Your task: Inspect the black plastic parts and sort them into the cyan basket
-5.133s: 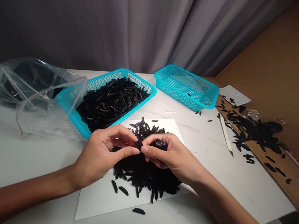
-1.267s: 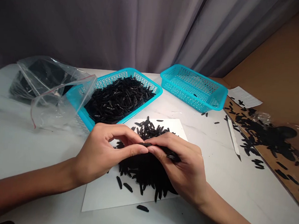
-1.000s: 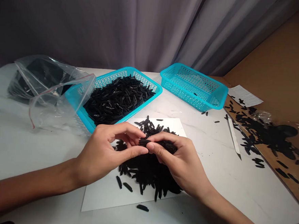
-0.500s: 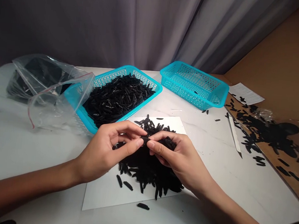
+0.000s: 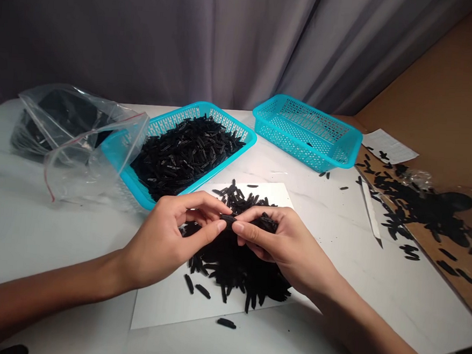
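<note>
Between my two hands is a small black oblong piece point(image 5: 228, 219), its kind not clear. The thumb and fingers of my left hand point(image 5: 169, 237) pinch its left end. My right hand point(image 5: 286, 237) pinches the right end with thumb and forefinger. Under both hands a heap of similar black pieces point(image 5: 241, 269) covers much of a white sheet point(image 5: 158, 309). A few pieces lie apart from the heap, one of them point(image 5: 226, 323) just off the sheet's front edge.
Behind my hands stands a blue basket point(image 5: 238, 150) full of black pieces. Another blue basket point(image 5: 306, 149) holds a small dark bit. A clear zip bag point(image 5: 72, 138) with dark contents leans at left. At right are a white pencil-like tool point(image 5: 369, 208) and scattered black pieces point(image 5: 424, 201) by a cardboard panel point(image 5: 455, 95).
Almost nothing differs. Both hands keep their pinch on the black piece, which seems slightly turned between the fingers. The view has shifted very slightly.
</note>
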The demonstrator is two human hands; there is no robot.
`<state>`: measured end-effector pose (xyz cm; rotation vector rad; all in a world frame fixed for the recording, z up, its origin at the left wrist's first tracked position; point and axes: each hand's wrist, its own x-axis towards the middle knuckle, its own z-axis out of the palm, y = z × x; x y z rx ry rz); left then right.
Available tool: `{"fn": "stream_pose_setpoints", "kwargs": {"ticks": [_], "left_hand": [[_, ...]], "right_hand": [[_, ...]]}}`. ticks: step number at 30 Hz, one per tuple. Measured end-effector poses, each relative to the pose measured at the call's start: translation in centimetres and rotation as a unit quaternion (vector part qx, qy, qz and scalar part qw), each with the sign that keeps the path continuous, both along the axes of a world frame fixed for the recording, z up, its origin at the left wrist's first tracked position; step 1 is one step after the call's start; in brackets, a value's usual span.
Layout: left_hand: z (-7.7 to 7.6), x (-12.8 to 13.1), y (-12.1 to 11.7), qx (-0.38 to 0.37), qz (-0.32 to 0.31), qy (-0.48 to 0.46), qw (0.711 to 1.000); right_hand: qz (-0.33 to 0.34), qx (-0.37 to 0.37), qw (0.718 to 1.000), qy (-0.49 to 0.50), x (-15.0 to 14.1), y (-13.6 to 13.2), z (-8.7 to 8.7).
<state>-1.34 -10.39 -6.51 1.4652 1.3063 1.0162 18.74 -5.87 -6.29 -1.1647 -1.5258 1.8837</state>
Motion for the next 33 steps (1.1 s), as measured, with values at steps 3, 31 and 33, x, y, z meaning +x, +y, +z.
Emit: {"fn": "stream_pose_setpoints", "kwargs": {"ticks": [3, 31, 33], "left_hand": [[0.21, 0.04, 0.24, -0.040, -0.007, -0.049, 0.998], [0.49, -0.54, -0.15, -0.064, -0.116, 0.052, 0.990], [0.51, -0.44, -0.20, -0.062, -0.117, 0.061, 0.989]], "right_hand": [[0.011, -0.035, 0.999, 0.024, 0.06, 0.07, -0.19], [0.023, -0.109, 0.991, 0.079, -0.48, -0.32, -0.18], [0.023, -0.111, 0.990, 0.083, -0.51, -0.35, -0.19]]}}
